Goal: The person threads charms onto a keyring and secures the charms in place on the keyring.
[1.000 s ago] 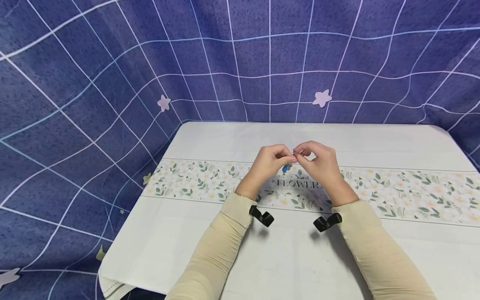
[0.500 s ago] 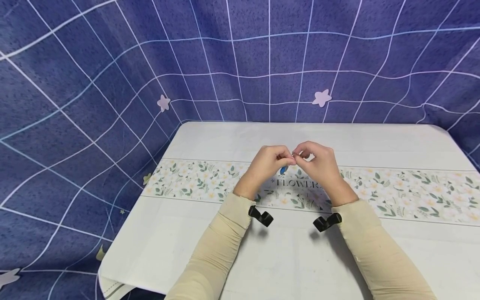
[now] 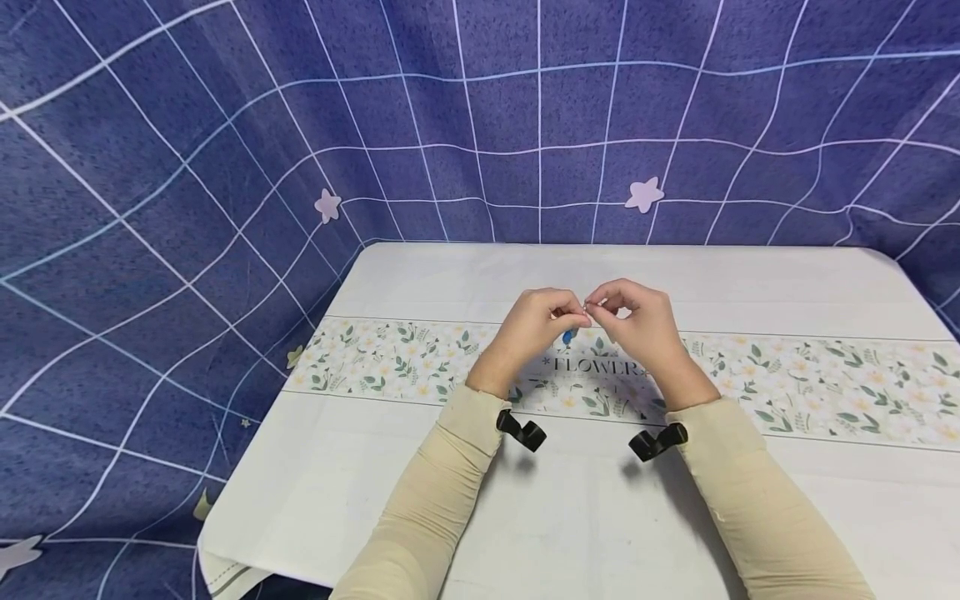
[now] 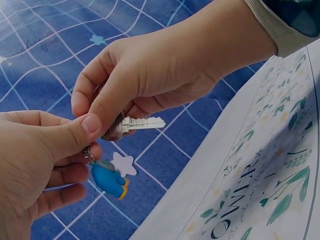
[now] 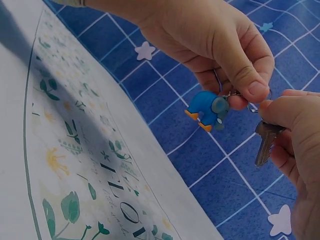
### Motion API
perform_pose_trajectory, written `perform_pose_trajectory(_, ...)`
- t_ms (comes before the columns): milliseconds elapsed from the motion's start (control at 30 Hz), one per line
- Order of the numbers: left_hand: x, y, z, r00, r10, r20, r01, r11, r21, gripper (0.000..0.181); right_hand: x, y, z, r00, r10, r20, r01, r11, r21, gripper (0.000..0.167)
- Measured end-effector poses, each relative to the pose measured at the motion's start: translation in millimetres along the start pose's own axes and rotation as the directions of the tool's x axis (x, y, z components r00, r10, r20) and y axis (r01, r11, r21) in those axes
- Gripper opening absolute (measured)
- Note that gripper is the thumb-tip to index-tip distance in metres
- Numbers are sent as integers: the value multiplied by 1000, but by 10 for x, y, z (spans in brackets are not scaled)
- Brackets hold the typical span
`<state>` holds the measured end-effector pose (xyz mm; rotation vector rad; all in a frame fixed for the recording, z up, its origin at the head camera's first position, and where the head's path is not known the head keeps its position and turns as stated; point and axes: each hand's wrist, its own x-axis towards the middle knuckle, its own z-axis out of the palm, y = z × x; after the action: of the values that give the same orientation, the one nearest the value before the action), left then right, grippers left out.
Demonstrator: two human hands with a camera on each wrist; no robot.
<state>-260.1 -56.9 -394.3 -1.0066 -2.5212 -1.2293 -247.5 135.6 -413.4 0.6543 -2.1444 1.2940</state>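
Note:
Over the table's middle, my left hand (image 3: 531, 331) and right hand (image 3: 639, 323) meet at the fingertips. Thumb and fingers of the left pinch a thin metal key ring (image 5: 253, 107). A small blue figure keychain (image 4: 107, 179) with yellow-orange feet dangles from a short chain (image 4: 89, 155) below that hand. The right hand pinches a silver key (image 5: 266, 142) by its head, and the toothed blade sticks out in the left wrist view. Fingers cover most of the ring, so I cannot tell whether the key is threaded on it.
Under the hands is a table with a white cloth (image 3: 360, 467) and a floral band (image 3: 405, 362) across it. A blue gridded curtain (image 3: 480, 108) with stars hangs behind and at the left. Each wrist wears a black camera mount (image 3: 522, 431).
Both hands stay nearly in place, with small finger shifts at the ring. The blue figure swings slightly below the left hand.

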Motion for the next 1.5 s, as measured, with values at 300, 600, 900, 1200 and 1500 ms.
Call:
perform_pose_trajectory(300, 2, -35, -18, 1000, 2, 17, -2, 999, -33, 11, 2, -26, -15, 991, 135, 11, -135, 988, 80, 8)
perform_pose_trajectory(600, 7, -46, -27, 998, -60, 26, 62, 996, -63, 13, 12, -32, -12, 977, 213, -24, -211, 976, 60, 9)
perform_pose_trajectory(900, 19, -51, -25, 999, -36, -14, 34, 993, -113, 15, 23, -27, -2, 974, 218, -64, -211, 972, 107, 15)
perform_pose_trajectory(1200, 27, -67, -12, 997, -80, -16, 77, 990, -120, 13, 28, -44, 10, 984, 164, -75, -164, 987, 6, 12)
perform_pose_trajectory(1500, 30, -89, 3, 995, -99, -2, 98, 987, -130, 15, 30, -41, 17, 991, 110, -74, -112, 993, -23, 9)
